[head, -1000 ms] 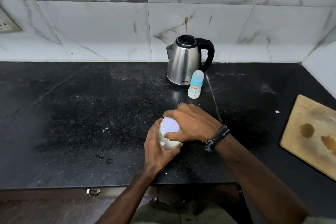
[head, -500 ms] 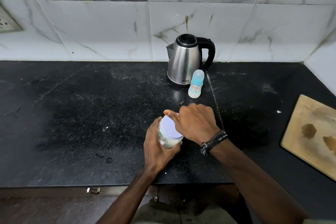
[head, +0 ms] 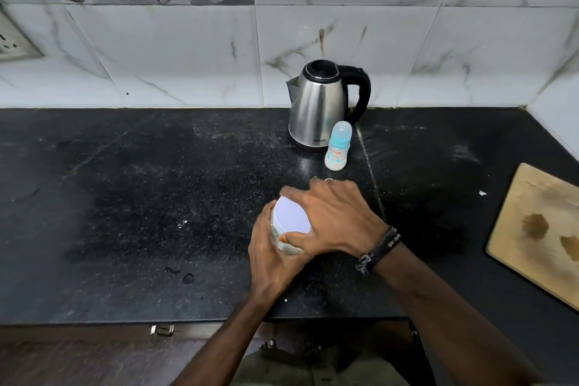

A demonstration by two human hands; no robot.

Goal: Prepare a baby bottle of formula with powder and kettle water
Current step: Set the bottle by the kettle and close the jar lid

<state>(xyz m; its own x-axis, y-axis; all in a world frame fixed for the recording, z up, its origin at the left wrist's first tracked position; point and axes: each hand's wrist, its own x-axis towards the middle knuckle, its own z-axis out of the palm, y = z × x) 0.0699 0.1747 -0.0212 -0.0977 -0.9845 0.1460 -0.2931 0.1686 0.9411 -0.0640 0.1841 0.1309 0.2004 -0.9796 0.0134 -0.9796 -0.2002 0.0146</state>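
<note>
Since half a second ago the right hand [head: 338,219] has turned on the pale round lid [head: 289,216] of the small formula jar [head: 286,236]: its thumb, which pointed toward the far side of the lid, now lies along the near edge, and its fingers are spread over the far rim. The jar has stayed at the same spot on the black speckled stone counter [head: 125,197], near the front edge and just right of the middle.

The right hand is closed over the lid from above and from the right, gripping it between thumb and fingers; a dark braided band [head: 377,249] sits on that wrist. The left hand [head: 271,255] is wrapped around the jar's body from the left and below, gripping it firmly, so that only a strip of the jar's pale wall shows between the two hands. Whether the lid is loose or seated cannot be told.

Farther back, the stainless-steel electric kettle with black lid and handle [head: 316,110] stands upright near the marble-patterned tiled wall [head: 188,53]. The small capped baby bottle with a turquoise collar [head: 337,150] stands upright just beside the kettle's base, on its right front. A stained wooden cutting board [head: 539,235] lies at the right edge of the counter, well apart from the hands.
</note>
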